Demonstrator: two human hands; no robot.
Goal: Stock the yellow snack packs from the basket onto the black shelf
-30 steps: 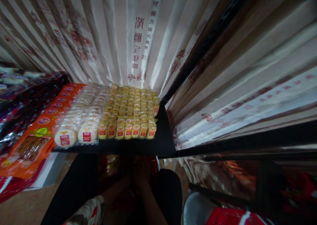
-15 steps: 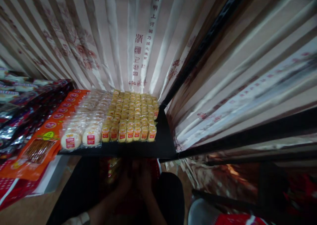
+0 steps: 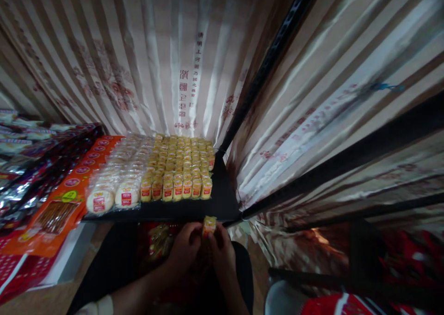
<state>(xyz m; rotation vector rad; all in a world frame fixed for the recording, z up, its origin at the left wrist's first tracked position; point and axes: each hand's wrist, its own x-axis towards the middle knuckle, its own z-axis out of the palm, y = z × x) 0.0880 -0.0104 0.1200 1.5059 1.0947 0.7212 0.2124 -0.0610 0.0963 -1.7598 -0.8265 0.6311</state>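
Observation:
My left hand (image 3: 185, 245) and my right hand (image 3: 222, 250) are raised together just below the front edge of a black shelf (image 3: 194, 208). Between their fingertips they pinch a small yellow wrapped snack pack (image 3: 209, 225). On the shelf above stand several rows of the same yellow snack packs (image 3: 180, 164). Round white cakes in clear wrappers (image 3: 114, 185) lie in rows to their left. Both hands are in shadow and their fingers are curled round the pack.
Orange snack bags (image 3: 58, 204) overlap at the left, with dark shiny bags (image 3: 24, 167) beyond them. Pleated printed curtains (image 3: 156, 65) hang behind and to the right. A red basket with packs (image 3: 157, 241) sits under the hands. A black shelf post (image 3: 263, 70) rises at the right.
Both hands have come up from the dark space under the shelf, and a yellow snack pack now shows between their fingers. The view has tilted slightly down.

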